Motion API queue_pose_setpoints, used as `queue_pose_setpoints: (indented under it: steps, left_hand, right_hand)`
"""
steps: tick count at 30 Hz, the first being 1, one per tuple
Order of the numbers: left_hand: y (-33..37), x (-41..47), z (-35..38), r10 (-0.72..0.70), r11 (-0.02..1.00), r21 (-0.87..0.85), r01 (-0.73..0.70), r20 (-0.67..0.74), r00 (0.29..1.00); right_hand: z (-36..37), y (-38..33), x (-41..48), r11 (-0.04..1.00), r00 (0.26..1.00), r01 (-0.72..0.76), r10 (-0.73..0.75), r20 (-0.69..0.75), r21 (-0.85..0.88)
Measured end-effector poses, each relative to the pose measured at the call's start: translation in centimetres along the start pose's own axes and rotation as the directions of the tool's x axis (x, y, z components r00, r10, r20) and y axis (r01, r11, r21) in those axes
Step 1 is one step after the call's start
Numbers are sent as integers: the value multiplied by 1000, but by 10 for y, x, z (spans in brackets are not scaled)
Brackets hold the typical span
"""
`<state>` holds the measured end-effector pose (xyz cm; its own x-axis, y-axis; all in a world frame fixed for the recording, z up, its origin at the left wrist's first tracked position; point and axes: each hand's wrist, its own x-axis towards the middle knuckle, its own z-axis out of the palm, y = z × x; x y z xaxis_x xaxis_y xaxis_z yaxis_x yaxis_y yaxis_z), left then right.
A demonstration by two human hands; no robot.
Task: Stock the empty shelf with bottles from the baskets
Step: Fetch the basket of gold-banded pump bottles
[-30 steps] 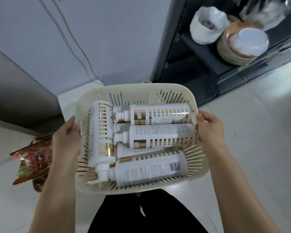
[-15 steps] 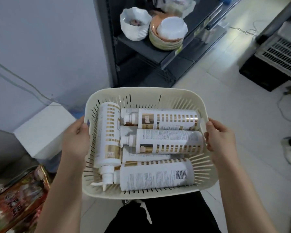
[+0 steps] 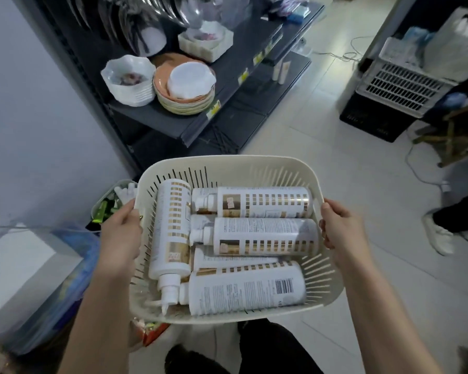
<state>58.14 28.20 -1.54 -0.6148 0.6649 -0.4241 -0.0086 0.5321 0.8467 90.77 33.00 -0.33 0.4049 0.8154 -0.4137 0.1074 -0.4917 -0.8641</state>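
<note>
Cream slotted basket (image 3: 254, 159); white bottles (image 3: 265, 203) banded with gold squares; orange plates (image 3: 162, 76) at eleven o'clock; pale floor (image 3: 335, 157).

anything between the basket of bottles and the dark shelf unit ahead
Nothing visible does: only bare floor lies between the basket, gripped by the left hand and right hand, and the dark shelf unit. Its nearest tier holds white bowls and plates; the tier below looks bare.

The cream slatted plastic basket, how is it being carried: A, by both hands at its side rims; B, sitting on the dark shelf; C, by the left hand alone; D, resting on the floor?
A: the left hand and right hand each grip a side rim of the cream slatted plastic basket.
</note>
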Motion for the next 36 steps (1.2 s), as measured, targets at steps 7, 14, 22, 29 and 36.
queue_pose_setpoints:
  steps: [7,14,22,29,36]
  left_hand:
    - [49,-4,103,-4,1000,16,3,51,999]
    - [115,6,199,28,1000,10,-29,136,990]
    - [184,45,315,39,998,35,-49,243,969]
    - [265,70,434,35,998,35,-50,338,940]
    - [335,102,564,47,990,108,-90,350,935]
  right_hand:
    - [-59,-44,72,999,999,-37,37,-13,22]
    - [-106,-82,137,990,991,-96,105,-83,107]
    - [-132,-128,237,972,983,-113,139,-116,208]
    - [-153,-178,340,949,969,-159,203,-142,274]
    - [-197,-213,454,936,952,-179,243,-189,302]
